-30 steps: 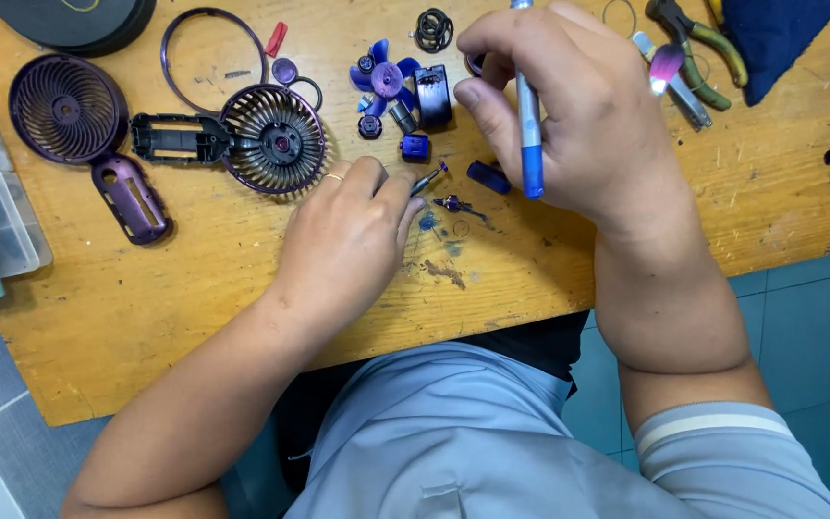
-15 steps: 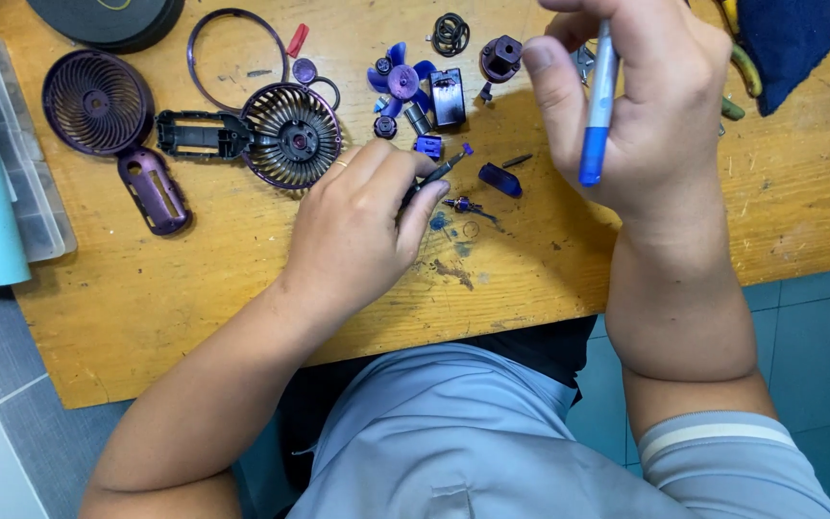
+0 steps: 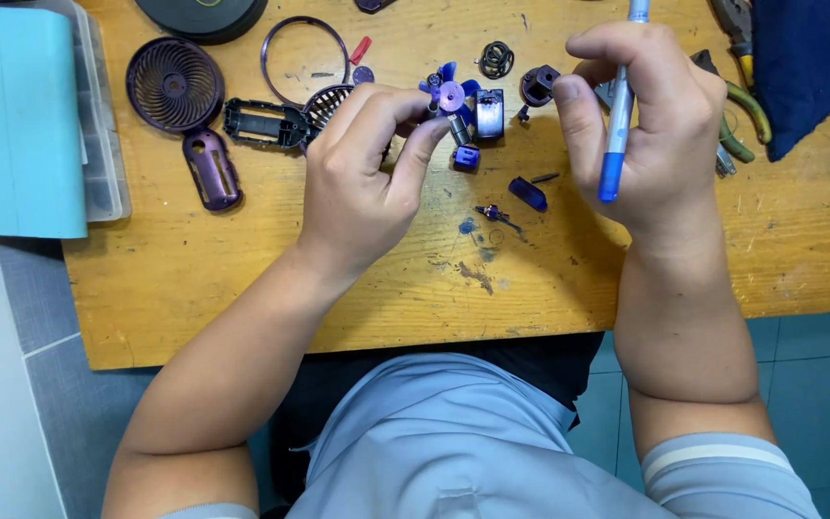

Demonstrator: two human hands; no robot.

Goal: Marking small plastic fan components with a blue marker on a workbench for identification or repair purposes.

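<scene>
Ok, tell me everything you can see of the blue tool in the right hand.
The blue tool is a slim, pen-like stick, pale blue along its upper shaft and darker blue at its lower end, apparently plastic. Its top is cut off by the picture's upper edge. It stands almost upright above the wooden table, tip pointing down and touching nothing. The right hand pinches it between thumb and fingers about mid-length. Whether it is a pen or a small driver cannot be told.

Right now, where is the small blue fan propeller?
In the head view, the small blue propeller lies at the top centre of the wooden table, at the left hand's fingertips, beside the small dark motor block.
</scene>
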